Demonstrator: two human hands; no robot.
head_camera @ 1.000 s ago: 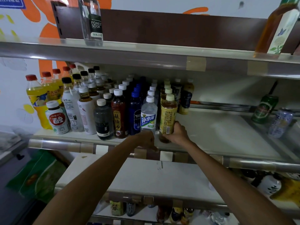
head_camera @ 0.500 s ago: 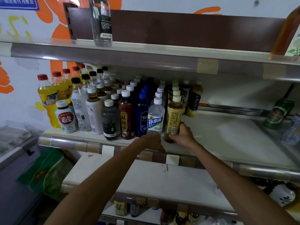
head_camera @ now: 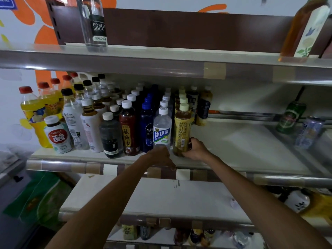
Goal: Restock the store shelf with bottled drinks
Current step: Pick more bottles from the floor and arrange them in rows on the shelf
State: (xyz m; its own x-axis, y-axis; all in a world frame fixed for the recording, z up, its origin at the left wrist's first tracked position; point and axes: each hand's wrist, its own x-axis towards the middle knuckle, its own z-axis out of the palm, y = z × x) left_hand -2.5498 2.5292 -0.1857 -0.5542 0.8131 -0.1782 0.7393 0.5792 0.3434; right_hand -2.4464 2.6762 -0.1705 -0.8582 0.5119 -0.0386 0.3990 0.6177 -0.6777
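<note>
Gripping the yellow tea bottle (head_camera: 182,130) at the front edge of the shelf (head_camera: 233,155), your right hand (head_camera: 195,150) curls round it; the water bottle (head_camera: 162,130) crowds its 9 o'clock. Your left hand (head_camera: 159,157) hides that bottle's foot, grip unclear.

yellow-labelled tea bottle (head_camera: 182,130) stands upright at the shelf (head_camera: 242,146) front, beside clear water bottle (head_camera: 162,130).
</note>
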